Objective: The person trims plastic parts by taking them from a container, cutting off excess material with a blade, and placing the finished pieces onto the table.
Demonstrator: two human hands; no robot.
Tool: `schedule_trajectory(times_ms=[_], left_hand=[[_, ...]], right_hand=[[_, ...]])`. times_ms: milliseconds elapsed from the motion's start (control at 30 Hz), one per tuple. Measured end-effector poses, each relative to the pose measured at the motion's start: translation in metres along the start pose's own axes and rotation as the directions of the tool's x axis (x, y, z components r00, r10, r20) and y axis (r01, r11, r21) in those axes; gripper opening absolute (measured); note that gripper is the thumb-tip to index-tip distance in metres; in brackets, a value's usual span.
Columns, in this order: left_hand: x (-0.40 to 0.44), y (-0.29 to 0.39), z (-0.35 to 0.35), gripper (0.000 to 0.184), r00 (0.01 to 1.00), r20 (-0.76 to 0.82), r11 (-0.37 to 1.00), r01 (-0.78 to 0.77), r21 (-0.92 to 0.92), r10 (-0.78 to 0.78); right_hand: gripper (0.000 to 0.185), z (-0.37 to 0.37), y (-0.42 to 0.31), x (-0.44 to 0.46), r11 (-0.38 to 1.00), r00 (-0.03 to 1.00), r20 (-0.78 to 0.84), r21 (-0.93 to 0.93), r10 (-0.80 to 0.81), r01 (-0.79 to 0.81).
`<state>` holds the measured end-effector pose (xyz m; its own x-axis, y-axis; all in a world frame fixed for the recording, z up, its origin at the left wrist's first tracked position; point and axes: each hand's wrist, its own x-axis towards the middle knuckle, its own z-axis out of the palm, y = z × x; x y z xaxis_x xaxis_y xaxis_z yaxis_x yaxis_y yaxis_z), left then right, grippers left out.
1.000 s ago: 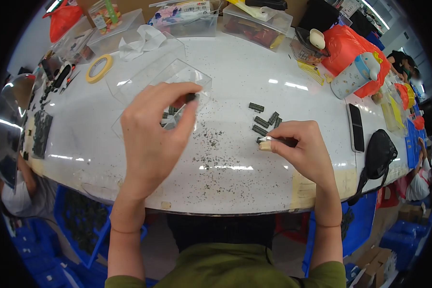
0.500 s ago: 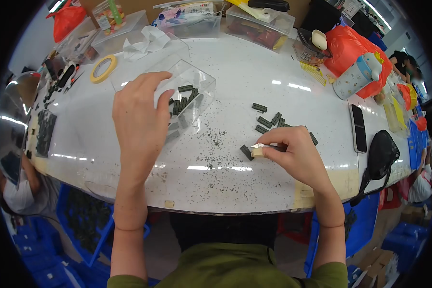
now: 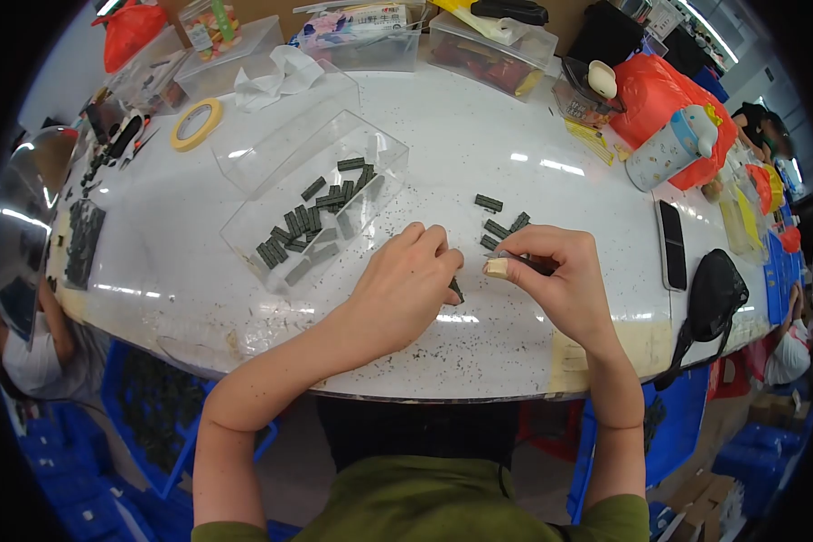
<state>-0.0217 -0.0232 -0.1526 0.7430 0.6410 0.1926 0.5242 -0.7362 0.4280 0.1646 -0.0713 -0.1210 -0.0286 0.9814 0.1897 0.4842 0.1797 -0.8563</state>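
Note:
My left hand is closed over the table, its fingertips on a small dark green ribbed block that shows only in part. Close by on the right, my right hand pinches a small slim knife, its metal tip pointing left towards the left hand. Tape or a pale cover wraps the right thumb. Several loose green blocks lie just beyond the right hand, some partly hidden by it. Left of them, a clear plastic box holds several similar blocks.
Dark crumbs are scattered over the white table. A tape roll lies at the back left, with clear bins along the back. A phone, a black pouch and a bottle stand or lie on the right.
My left hand has moved from the clear box to the right and towards me, taking hold of the block near the knife. The right hand has shifted slightly up and right.

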Motion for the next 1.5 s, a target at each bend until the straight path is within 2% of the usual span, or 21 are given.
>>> schedule_trajectory(times_ms=[200, 267, 333, 367, 500, 533, 667, 867, 1000, 1033, 1167, 1500], left_hand=[[0.001, 0.0, -0.007, 0.012, 0.994, 0.109, 0.992, 0.029, -0.126, -0.015], [0.005, 0.0, -0.02, 0.012, 0.988, 0.1, 0.928, 0.144, -0.343, -0.116], [0.009, 0.001, -0.028, 0.013, 0.971, 0.116, 0.806, 0.238, -0.541, -0.209], [0.009, 0.001, -0.028, 0.013, 0.972, 0.118, 0.808, 0.235, -0.54, -0.205], [0.008, -0.003, -0.027, 0.017, 0.985, -0.088, 0.557, 0.011, -0.83, -0.15], [0.008, -0.004, -0.028, 0.017, 0.985, -0.086, 0.557, 0.012, -0.831, -0.15], [0.007, -0.006, -0.031, 0.02, 0.993, 0.084, 0.195, 0.099, -0.976, -0.087], [0.006, -0.001, -0.034, 0.023, 0.984, 0.139, 0.161, 0.156, -0.975, -0.113], [0.004, -0.004, -0.024, 0.028, 0.974, 0.178, -0.002, 0.179, -0.984, -0.139], [0.003, -0.004, -0.024, 0.028, 0.974, 0.179, -0.003, 0.181, -0.984, -0.14], [0.004, -0.001, -0.025, 0.032, 0.951, 0.291, -0.14, 0.276, -0.951, -0.106], [0.005, 0.003, -0.023, 0.029, 0.942, 0.314, -0.178, 0.291, -0.94, -0.118]], right_hand=[[0.009, -0.001, -0.001, -0.001, 1.0, 1.0, 0.017, -0.009, 0.006, -0.006], [0.009, -0.002, -0.001, -0.001, 0.999, 0.999, 0.043, 0.033, 0.0, -0.002], [0.009, -0.003, -0.001, -0.002, 0.997, 0.998, 0.062, 0.075, -0.004, -0.001], [0.009, -0.003, -0.001, -0.002, 0.997, 0.998, 0.057, 0.075, -0.003, -0.002], [0.011, -0.001, -0.004, -0.003, 0.993, 0.99, 0.117, 0.097, -0.073, 0.062], [0.011, -0.001, -0.004, -0.003, 0.993, 0.991, 0.116, 0.098, -0.071, 0.06], [0.013, -0.004, -0.004, -0.003, 0.973, 0.941, 0.287, 0.193, -0.179, 0.126], [0.014, -0.002, -0.006, -0.005, 0.947, 0.952, 0.168, 0.242, -0.257, 0.213], [0.014, 0.001, -0.009, -0.009, 0.951, 0.947, 0.143, 0.159, -0.287, 0.265], [0.014, 0.0, -0.01, -0.01, 0.951, 0.947, 0.143, 0.16, -0.287, 0.264], [0.016, -0.003, -0.017, -0.015, 0.95, 0.951, 0.058, -0.058, -0.304, 0.307], [0.017, -0.001, -0.016, -0.018, 0.924, 0.94, 0.008, -0.182, -0.342, 0.337]])
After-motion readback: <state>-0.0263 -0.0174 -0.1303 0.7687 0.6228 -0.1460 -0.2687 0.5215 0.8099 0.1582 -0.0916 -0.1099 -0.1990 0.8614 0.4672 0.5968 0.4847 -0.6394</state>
